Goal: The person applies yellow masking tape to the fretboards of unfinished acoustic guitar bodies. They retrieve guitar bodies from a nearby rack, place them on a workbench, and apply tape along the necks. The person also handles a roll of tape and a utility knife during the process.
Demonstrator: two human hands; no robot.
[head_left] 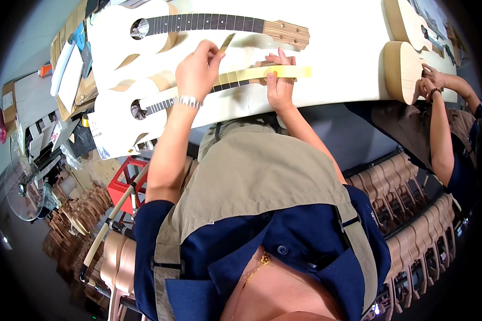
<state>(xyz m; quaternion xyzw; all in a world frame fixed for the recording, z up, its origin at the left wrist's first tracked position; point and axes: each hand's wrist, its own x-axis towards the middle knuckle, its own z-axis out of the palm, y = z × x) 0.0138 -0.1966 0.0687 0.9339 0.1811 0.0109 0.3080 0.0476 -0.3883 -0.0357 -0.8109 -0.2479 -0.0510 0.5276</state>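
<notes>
An unfinished pale-wood ukulele (118,115) lies on the white workbench (337,64) in front of me, its neck covered with yellow masking tape (276,72). My left hand (198,69) is closed on a thin flat tool (226,43) held just above the taped fretboard. My right hand (280,80) presses flat on the taped neck near the headstock, fingers spread over the tape. A second unfinished ukulele (144,29) with a dark fretboard lies just beyond.
At the right, another person's hands (428,80) rest on a wooden instrument body (401,69). Racks of wooden necks (407,214) stand at lower right and lower left. A red crate (127,179), a fan (24,195) and cardboard boxes (32,99) sit at left.
</notes>
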